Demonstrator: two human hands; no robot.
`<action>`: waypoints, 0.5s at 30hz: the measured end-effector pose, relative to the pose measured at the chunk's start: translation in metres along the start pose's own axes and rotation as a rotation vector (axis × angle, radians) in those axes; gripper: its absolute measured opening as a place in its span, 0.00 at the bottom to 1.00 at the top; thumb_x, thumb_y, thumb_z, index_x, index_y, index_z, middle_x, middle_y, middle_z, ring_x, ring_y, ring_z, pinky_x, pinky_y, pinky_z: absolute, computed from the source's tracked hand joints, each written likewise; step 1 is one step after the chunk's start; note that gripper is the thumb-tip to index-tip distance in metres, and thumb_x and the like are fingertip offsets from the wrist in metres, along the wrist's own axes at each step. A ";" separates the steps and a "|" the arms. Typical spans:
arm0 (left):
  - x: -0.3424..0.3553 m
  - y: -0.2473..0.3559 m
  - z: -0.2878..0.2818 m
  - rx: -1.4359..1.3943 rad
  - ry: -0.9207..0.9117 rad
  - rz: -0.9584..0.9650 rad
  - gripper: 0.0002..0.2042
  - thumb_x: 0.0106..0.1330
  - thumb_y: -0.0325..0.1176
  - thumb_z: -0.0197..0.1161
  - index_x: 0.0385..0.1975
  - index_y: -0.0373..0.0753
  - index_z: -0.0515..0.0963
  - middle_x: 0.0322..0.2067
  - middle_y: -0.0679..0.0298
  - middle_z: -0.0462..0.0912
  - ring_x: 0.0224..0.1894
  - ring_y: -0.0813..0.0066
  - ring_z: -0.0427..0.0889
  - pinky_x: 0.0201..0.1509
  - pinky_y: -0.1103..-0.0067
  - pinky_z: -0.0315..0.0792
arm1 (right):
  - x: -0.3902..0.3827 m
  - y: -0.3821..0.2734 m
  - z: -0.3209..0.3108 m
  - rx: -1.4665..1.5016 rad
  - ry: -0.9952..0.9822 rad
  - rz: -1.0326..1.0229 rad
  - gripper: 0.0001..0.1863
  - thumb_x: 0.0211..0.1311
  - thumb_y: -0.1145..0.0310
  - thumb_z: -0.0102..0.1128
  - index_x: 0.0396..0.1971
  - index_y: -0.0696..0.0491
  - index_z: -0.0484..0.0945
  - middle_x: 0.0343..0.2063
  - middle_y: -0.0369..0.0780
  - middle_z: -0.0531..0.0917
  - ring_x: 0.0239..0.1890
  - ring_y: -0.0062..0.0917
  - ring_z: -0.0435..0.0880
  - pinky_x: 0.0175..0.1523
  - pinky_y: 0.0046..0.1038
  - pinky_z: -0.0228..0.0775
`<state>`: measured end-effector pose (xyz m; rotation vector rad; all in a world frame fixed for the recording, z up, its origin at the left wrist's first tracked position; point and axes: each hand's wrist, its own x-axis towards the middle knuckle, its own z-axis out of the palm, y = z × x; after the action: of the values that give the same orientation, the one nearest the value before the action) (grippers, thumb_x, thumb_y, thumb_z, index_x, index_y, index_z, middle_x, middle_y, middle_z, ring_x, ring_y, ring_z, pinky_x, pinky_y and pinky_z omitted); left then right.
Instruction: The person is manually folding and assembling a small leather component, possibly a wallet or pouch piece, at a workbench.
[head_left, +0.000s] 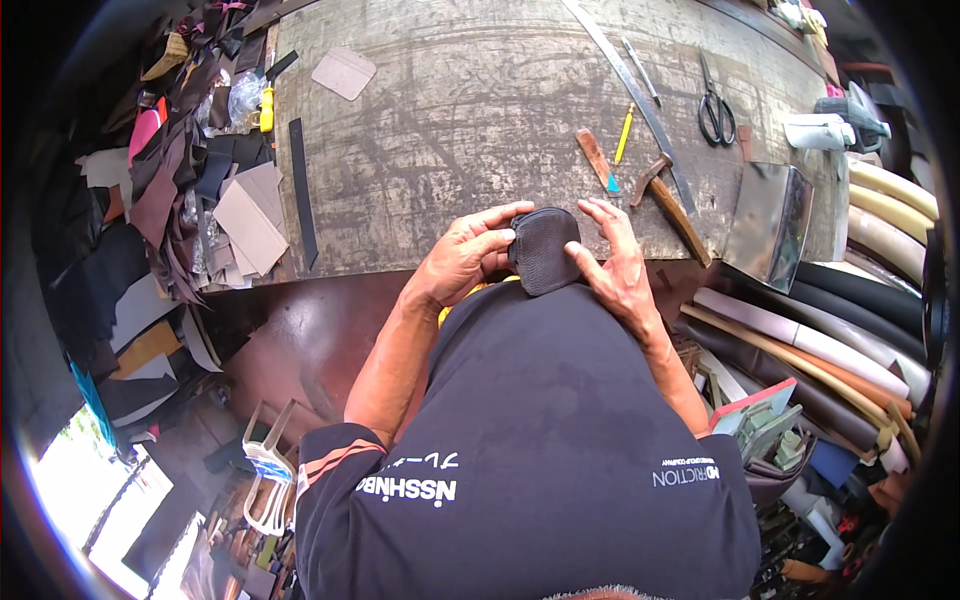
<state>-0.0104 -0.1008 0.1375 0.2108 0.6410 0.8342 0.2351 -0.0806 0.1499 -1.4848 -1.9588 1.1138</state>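
Note:
A small black leather piece (550,252), rounded at its corners and grained on its face, is held upright between my hands at the table's front edge. It looks layered along its left side; its back is hidden. My left hand (470,250) pinches that left side, thumb in front and fingers curled around the edge. On the opposite side, the thumb of my right hand (618,265) presses on the right edge of the leather, while the index finger reaches up near the top right corner. Part of the right fingers is hidden.
On the worn table (430,130) lie a hammer (680,220), a wooden-handled tool (593,155), a yellow pencil (624,135), a metal ruler (640,100), scissors (716,115) and a pale card (344,73). Leather scraps (165,195) pile up left; material rolls (820,340) lie right.

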 end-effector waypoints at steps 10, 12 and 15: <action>0.025 -0.010 -0.001 0.179 0.251 0.076 0.19 0.69 0.25 0.59 0.59 0.28 0.71 0.48 0.57 0.82 0.44 0.75 0.83 0.46 0.78 0.80 | 0.020 -0.019 0.003 -0.062 -0.265 -0.292 0.30 0.52 0.68 0.73 0.57 0.54 0.74 0.55 0.45 0.76 0.57 0.41 0.77 0.60 0.36 0.72; 0.026 -0.008 -0.001 0.221 0.256 0.072 0.19 0.69 0.25 0.60 0.59 0.28 0.71 0.47 0.57 0.82 0.44 0.75 0.83 0.45 0.79 0.80 | 0.022 -0.015 0.005 -0.024 -0.293 -0.278 0.29 0.53 0.68 0.72 0.56 0.55 0.75 0.54 0.45 0.77 0.56 0.40 0.78 0.59 0.36 0.73; 0.028 -0.006 -0.008 0.275 0.227 0.051 0.18 0.68 0.24 0.60 0.58 0.27 0.72 0.47 0.58 0.82 0.42 0.76 0.82 0.44 0.80 0.80 | 0.022 -0.011 0.004 0.009 -0.309 -0.265 0.26 0.54 0.68 0.72 0.54 0.55 0.77 0.52 0.45 0.78 0.54 0.41 0.79 0.58 0.36 0.74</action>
<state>0.0022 -0.0851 0.1160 0.3863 0.9680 0.8238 0.2190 -0.0626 0.1539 -1.0547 -2.2724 1.2868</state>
